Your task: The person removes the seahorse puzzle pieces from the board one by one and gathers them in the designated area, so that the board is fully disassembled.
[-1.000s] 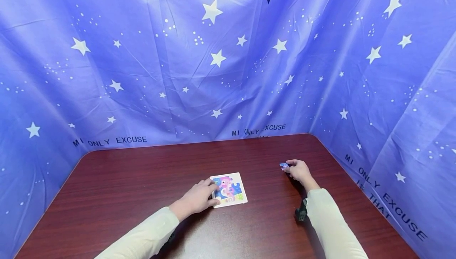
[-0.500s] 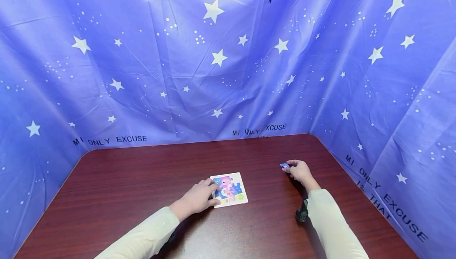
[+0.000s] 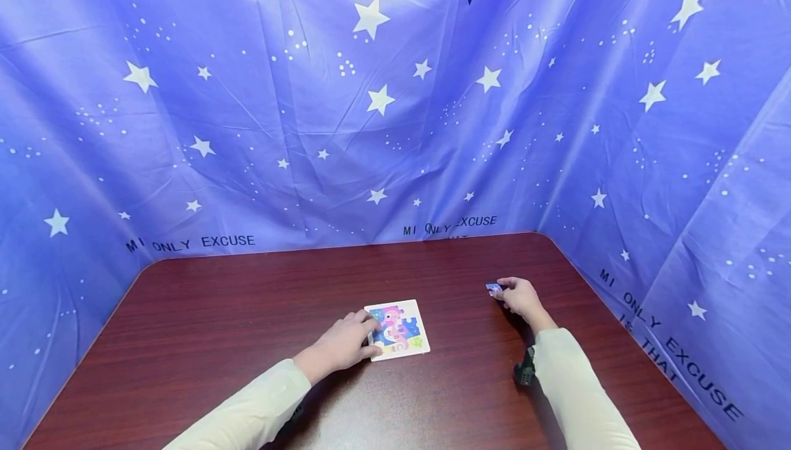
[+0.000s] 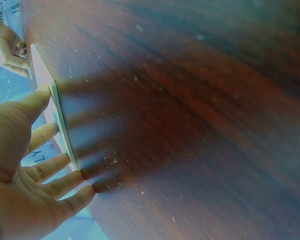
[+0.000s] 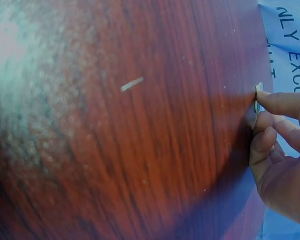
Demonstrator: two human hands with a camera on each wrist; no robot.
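A square jigsaw board (image 3: 410,308) with a pink seahorse picture lies flat on the table, its upper right corner showing bare white. My left hand (image 3: 342,343) rests at its left edge, thumb and fingers spread and fairly straight. The left wrist view shows that thumb and the fingertips along the rim of the board (image 4: 45,70). Over to the right, my right hand (image 3: 521,297) pinches a small blue and purple puzzle piece (image 3: 493,289) between thumb and fingers. Seen edge-on in the right wrist view, the piece (image 5: 259,100) is partly hidden by the fingers.
The dark red wooden table (image 3: 247,312) has rounded far corners. A blue star-print curtain (image 3: 321,120) hangs behind it and along both sides. A black device (image 3: 524,367) sits under the right wrist.
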